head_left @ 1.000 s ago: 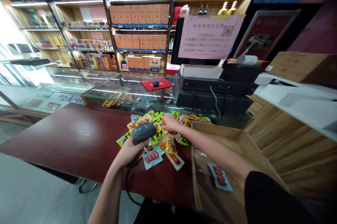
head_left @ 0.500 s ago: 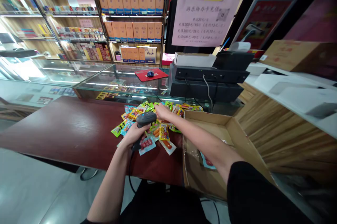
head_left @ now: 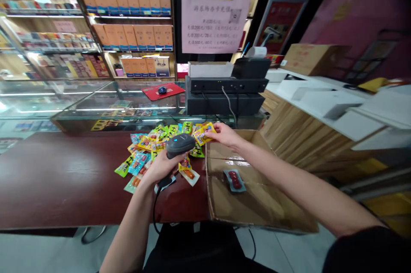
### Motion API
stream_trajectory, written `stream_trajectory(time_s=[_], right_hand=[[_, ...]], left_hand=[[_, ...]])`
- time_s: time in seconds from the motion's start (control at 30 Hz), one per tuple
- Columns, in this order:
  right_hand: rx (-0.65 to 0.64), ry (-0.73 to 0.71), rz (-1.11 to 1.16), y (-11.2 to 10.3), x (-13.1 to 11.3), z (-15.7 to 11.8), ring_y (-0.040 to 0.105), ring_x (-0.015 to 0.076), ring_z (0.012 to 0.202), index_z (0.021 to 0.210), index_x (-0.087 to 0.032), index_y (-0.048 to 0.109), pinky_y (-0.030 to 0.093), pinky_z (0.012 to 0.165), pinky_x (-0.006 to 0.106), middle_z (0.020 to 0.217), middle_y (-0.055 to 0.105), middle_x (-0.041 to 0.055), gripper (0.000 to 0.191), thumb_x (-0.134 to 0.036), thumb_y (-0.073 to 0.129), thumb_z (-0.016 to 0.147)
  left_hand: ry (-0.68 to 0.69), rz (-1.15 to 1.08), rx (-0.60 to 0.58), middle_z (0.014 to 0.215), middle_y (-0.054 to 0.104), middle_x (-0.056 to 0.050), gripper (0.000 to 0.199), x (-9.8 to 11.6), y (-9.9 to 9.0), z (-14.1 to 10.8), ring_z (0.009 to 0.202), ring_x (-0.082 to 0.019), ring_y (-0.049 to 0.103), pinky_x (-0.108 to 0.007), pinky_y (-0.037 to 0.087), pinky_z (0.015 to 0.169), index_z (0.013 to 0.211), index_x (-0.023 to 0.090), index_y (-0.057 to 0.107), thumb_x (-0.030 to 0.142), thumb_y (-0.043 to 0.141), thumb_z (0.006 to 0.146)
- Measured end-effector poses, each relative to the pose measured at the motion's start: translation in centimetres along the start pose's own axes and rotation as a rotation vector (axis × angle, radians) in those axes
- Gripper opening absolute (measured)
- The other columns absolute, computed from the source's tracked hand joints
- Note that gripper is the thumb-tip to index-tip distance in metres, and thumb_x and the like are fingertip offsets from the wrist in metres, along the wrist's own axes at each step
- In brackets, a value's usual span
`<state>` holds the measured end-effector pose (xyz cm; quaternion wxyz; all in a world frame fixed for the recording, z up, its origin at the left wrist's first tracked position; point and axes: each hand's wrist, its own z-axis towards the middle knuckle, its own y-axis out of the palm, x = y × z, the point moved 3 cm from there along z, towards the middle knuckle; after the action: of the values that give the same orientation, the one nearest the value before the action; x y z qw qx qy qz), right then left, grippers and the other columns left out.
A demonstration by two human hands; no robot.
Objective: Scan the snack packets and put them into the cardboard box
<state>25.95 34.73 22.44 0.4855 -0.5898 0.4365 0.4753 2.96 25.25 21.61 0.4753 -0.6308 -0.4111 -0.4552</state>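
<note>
My left hand point(head_left: 163, 167) is closed around the handle of a dark grey barcode scanner point(head_left: 180, 144), held over a heap of small snack packets point(head_left: 138, 161). Between the fingertips of my right hand point(head_left: 226, 136) is a yellow snack packet point(head_left: 204, 134), raised at the right end of the heap, by the back left corner of an open cardboard box point(head_left: 253, 211). Inside the box lies one clear packet with dark red contents point(head_left: 236, 179). The heap has green, blue, yellow and clear packets and rests on the dark red table point(head_left: 64, 179).
A glass counter point(head_left: 128, 102) behind the table carries a red mat point(head_left: 163, 91) with a mouse and a black cash drawer point(head_left: 221, 104). The scanner's cable hangs over the table's front edge. A wooden cabinet point(head_left: 308, 123) stands at the right.
My right hand has moved right from the heap and now holds a yellow packet up. The view has turned right, and the packet in the box, partly hidden by my arm before, shows fully.
</note>
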Motion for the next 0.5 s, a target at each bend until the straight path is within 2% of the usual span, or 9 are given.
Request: stream_trajectory(time_s=[0.13,0.27,0.5], right_hand=[[0.080,0.039,0.181,-4.4,1.2,-4.1,0.069,0.0136,0.076,0.088,-0.017,0.058,0.058,0.077,0.032,0.087,0.071,0.0022,0.025,-0.014,0.074,0.070],[0.177,0.043,0.169,-8.0,1.8,-7.3,0.069,0.0151,0.078,0.087,-0.017,0.060,0.058,0.079,0.035,0.086,0.072,0.0023,0.024,-0.017,0.076,0.069],[0.304,0.019,0.074,-10.8,2.0,-10.8,0.070,0.0168,0.078,0.084,-0.018,0.061,0.059,0.078,0.033,0.087,0.073,0.0048,0.020,-0.020,0.075,0.069]], left_hand=[[0.074,0.149,-0.089,0.042,0.050,0.002,0.037,1.7,2.6,0.7,0.037,-0.009,0.043,-0.022,0.036,0.044,0.060,0.017,0.055,0.050,0.062,0.075],[0.131,0.201,-0.123,0.045,0.053,0.003,0.030,3.1,5.4,1.4,0.039,-0.010,0.045,-0.022,0.037,0.044,0.067,0.017,0.059,0.046,0.064,0.073],[0.157,0.265,-0.242,0.044,0.051,0.002,0.031,4.8,9.5,2.1,0.038,-0.010,0.045,-0.022,0.035,0.043,0.067,0.015,0.062,0.046,0.062,0.074]])
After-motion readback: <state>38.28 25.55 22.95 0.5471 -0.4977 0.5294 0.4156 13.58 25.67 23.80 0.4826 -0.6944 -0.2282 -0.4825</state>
